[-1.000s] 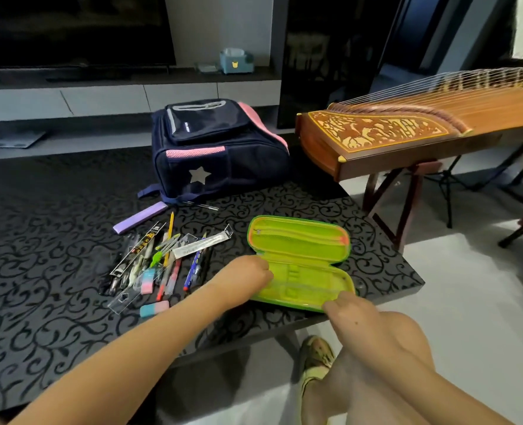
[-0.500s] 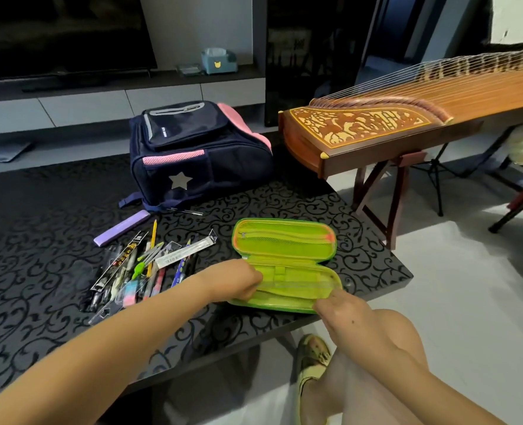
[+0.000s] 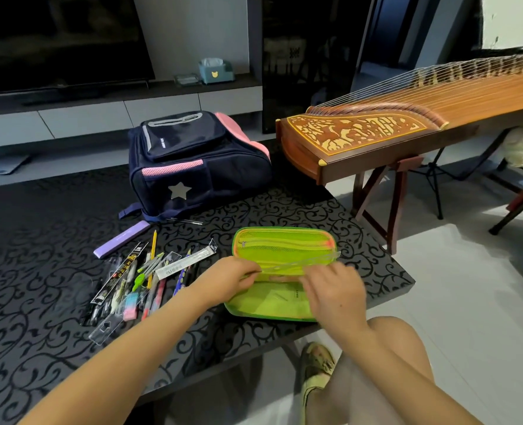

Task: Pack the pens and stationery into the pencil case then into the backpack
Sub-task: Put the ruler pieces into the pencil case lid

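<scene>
A lime-green pencil case [image 3: 284,244] lies open near the table's front right edge, its mesh lid tipped back. My left hand [image 3: 234,280] pinches the left end of a clear inner flap [image 3: 310,260] that stands up across the case's middle. My right hand [image 3: 335,291] hovers over the lower half of the case, blurred, with its fingers pointing left towards the flap. Left of the case lies a pile of pens, pencils and erasers [image 3: 145,280]. A purple stick-shaped box [image 3: 122,239] sits beyond it. The navy and pink backpack [image 3: 192,167] stands behind, zipped.
The black patterned table [image 3: 33,246] ends just right of the case. A wooden zither on a stand [image 3: 407,130] is close on the right. My sandalled foot [image 3: 316,369] is below the table edge. A TV shelf with a tissue box [image 3: 215,70] runs behind.
My right hand left the case's front edge and moved up over its inside. My left hand lifted the clear inner flap. The view shifted slightly.
</scene>
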`<action>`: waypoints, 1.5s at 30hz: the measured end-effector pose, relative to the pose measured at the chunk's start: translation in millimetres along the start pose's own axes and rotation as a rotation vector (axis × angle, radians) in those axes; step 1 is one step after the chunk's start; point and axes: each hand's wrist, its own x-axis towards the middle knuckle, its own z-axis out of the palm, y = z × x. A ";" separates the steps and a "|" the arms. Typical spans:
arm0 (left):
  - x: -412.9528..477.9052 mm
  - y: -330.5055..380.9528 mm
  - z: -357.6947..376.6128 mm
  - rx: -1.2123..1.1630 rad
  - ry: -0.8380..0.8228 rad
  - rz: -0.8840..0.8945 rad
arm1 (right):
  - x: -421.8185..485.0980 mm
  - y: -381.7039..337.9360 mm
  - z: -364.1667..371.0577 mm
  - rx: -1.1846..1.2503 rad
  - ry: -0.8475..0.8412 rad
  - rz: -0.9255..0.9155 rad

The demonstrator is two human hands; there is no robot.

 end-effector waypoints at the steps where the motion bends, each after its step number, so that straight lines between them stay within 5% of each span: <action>1: -0.5 0.2 0.0 0.000 -0.008 0.006 | 8.9 7.7 -3.2 -0.068 0.028 0.032; 8: -1.4 1.0 1.8 -0.127 0.049 -0.117 | 24.8 48.5 16.3 -0.007 -0.228 0.032; 12: 7.5 -5.4 1.0 -0.276 0.223 -0.298 | 4.6 61.7 -10.2 0.211 -0.035 0.162; 15: 15.9 -7.3 -2.0 -0.342 0.238 -0.361 | -13.2 63.1 -18.0 0.159 0.013 -0.032; 18: 20.7 -6.0 -6.8 -0.384 0.195 -0.373 | -25.5 48.8 -0.9 -0.059 -0.116 -0.215; 30: -3.5 -1.4 -8.6 -0.432 0.148 -0.359 | -30.3 22.6 17.6 -0.038 -0.408 -0.297; 38: -34.9 -4.8 -15.6 -0.468 0.090 -0.355 | 21.5 -44.3 -6.1 0.214 -0.101 -0.191; 45: -119.7 -85.9 -32.2 -0.093 0.491 -0.870 | 60.3 -130.1 37.9 0.307 -0.437 -0.239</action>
